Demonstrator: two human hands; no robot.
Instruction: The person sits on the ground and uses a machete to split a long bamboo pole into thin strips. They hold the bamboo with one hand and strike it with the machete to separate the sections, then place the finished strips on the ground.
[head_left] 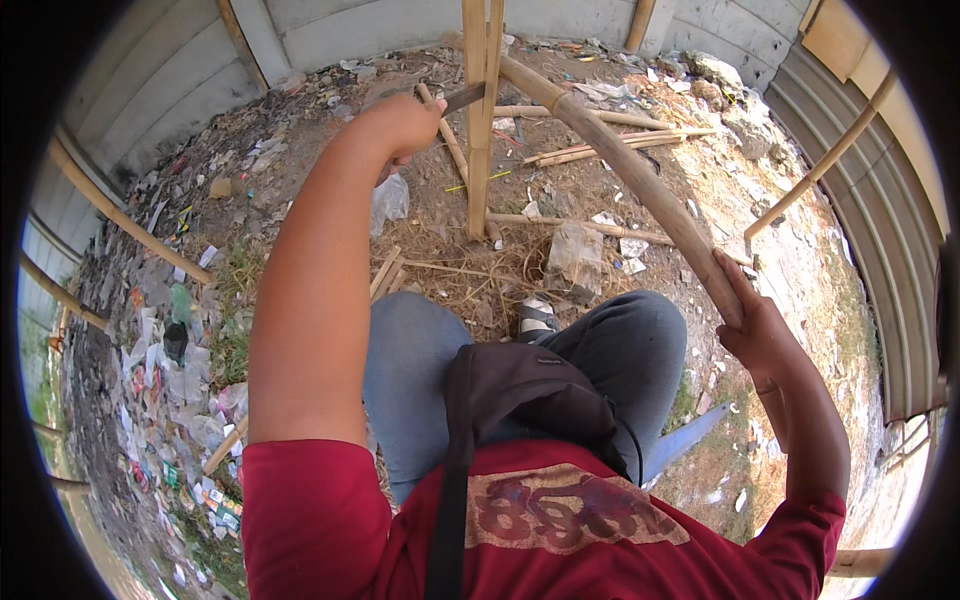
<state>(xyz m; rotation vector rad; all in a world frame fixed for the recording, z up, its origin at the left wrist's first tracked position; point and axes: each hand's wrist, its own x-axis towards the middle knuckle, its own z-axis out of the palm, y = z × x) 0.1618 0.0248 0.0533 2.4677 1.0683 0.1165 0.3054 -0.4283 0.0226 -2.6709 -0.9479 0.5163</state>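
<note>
My left hand (405, 128) is closed round the handle of a knife, whose dark blade (464, 97) meets an upright split bamboo post (480, 150) in front of me. The post shows a lengthwise gap near its top. On the right, my right hand (762, 335) wraps round the near end of a long round bamboo pole (630, 165). That pole slants away to the upper middle, where its far end lies close beside the post. Most of the knife's handle is hidden in my fist.
Bamboo pieces (620, 148) lie on the littered ground beyond the post. A blue saw-like blade (690, 440) rests at my right side. Trash (175, 350) covers the left ground. A concrete panel wall (350, 35) stands behind, corrugated sheeting (850, 190) at right.
</note>
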